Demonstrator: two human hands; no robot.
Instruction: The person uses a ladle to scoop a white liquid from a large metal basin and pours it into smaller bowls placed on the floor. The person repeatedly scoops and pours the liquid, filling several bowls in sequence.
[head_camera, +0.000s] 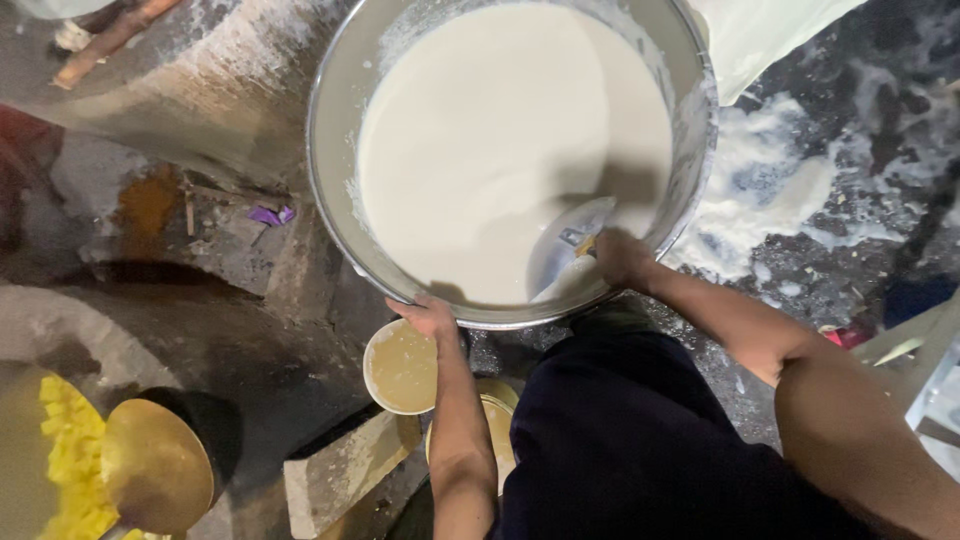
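Your left hand (428, 317) grips the near rim of the big steel basin (335, 150), full of white batter (500, 140). Your right hand (620, 258) closes around a pale scoop (565, 255) dipped at the near edge; almost all the batter remains.

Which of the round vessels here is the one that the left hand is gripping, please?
The big steel basin of white liquid: the left hand grips its near rim. The small bowl below holds yellowish liquid and goes untouched.

Steel basin (335, 150) of white batter (490, 140), scoop (565, 250) dipped
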